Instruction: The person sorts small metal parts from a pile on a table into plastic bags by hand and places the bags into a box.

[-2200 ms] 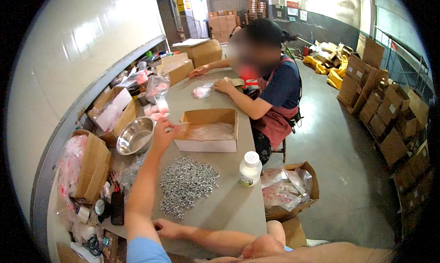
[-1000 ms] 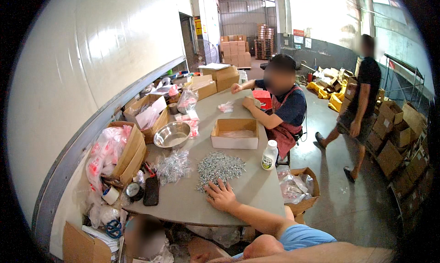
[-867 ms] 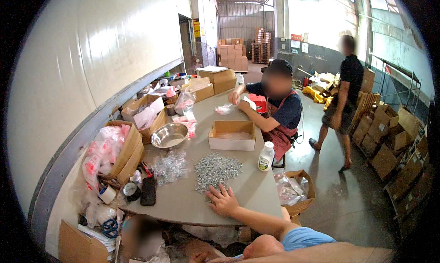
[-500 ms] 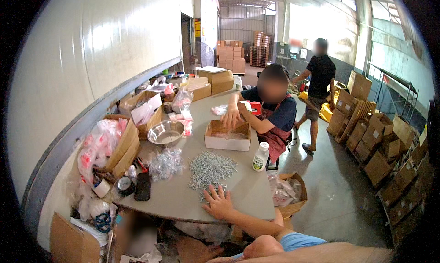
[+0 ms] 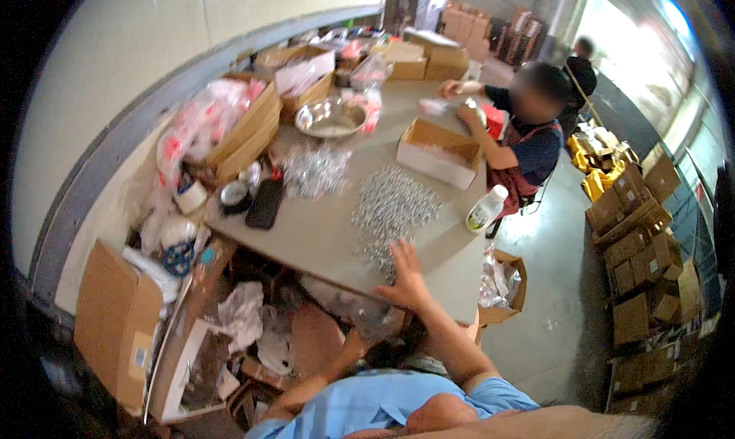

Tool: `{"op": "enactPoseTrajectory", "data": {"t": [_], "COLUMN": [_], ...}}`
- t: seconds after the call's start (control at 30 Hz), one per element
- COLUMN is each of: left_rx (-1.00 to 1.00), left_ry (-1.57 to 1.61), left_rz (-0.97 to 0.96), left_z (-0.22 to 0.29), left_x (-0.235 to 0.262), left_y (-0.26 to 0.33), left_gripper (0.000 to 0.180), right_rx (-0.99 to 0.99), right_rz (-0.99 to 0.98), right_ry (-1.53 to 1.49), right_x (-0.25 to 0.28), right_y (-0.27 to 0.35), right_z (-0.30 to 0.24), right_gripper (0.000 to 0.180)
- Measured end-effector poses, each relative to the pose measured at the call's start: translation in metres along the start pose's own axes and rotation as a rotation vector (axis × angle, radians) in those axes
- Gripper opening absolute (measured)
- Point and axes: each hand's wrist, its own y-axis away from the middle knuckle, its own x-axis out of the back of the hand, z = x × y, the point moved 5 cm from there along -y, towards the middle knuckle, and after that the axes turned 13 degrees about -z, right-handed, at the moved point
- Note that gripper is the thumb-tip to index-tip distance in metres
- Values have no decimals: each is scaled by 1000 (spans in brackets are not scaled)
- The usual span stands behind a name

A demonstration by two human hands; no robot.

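1. Head view, and here's the right hand [image 5: 408, 280] at six o'clock of the heap of small metal pieces [image 5: 394, 202], fingers spread wide, gripping nothing; perhaps guarding the heap's near edge.
2. Left hand [image 5: 356, 345], between six and seven, sits below the desk [image 5: 314, 236] edge by a clear bag [image 5: 367, 316]; too blurred to tell what its fingers do.
3. At one o'clock, the white-sided box [image 5: 436, 166] stands between wearer and co-worker [image 5: 536, 152], likely for shared reach.
4. Bowl [image 5: 321, 127] at eleven, phone [image 5: 264, 204] at nine, bottle [image 5: 487, 209] at three: probably set outward for elbow room.
5. The count: one heap, its pieces beyond counting; one white-sided box, one bowl, one phone, one bottle.
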Motion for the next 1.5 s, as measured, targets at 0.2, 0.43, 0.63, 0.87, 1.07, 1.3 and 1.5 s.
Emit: {"op": "enactPoseTrajectory", "data": {"t": [0.2,0.43,0.63,0.87,1.07,1.3,1.5], "left_rx": [-147,-26,4,47,41,-9,37], "left_ry": [-144,-109,-106,-85,-163,-117,-144], "left_rz": [245,281,289,258,231,293,282], "left_z": [39,68,70,62,59,52,59], "left_x": [-3,-6,-5,-4,-4,-5,-5], "left_y": [12,28,27,27,26,24,27], "left_gripper": [35,31,28,39,42,34,33], "right_rx": [-109,-43,51,-7,48,156,139], "right_rz": [34,31,39,34,58,-11,-37], "right_ry": [-108,-125,-72,-129,-69,-35,-84], "right_x": [13,13,12,12,13,16,19], "right_y": [30,17,8,15,15,8,3], "right_z": [19,8,0,8,6,3,7], "right_gripper": [87,52,38,32,34,30,22]}}
